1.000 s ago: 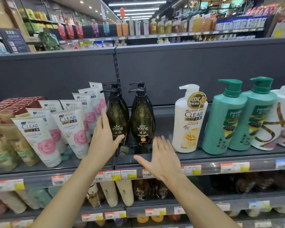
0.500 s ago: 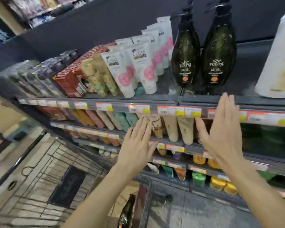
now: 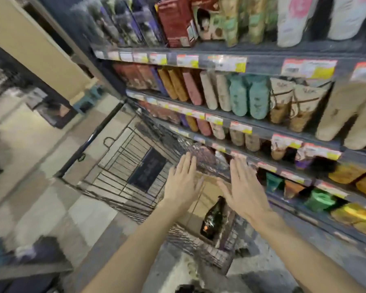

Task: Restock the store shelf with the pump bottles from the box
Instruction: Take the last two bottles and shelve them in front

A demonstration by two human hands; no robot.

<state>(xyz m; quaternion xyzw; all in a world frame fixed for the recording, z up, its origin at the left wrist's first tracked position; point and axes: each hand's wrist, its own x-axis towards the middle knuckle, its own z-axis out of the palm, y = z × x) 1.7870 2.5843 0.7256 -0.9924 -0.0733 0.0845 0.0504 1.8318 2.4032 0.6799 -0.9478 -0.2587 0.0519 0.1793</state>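
Observation:
A dark green pump bottle lies in a cardboard box that sits in the near end of a wire shopping cart. My left hand and my right hand hover side by side above the box, palms down, fingers spread, both empty. The right hand is just above the bottle's top end. The store shelf rises on the right; its top level with the other dark bottles is out of view. The image is blurred by motion.
Lower shelf levels hold tubes, pouches and bottles behind price-tag rails. The cart's far part holds a dark flat panel. Tiled floor spreads to the left, with a beige pillar and other displays beyond.
My view has swung down from the top shelf to the cart. Both hands have left the shelf edge and dropped, still empty, to just above the box.

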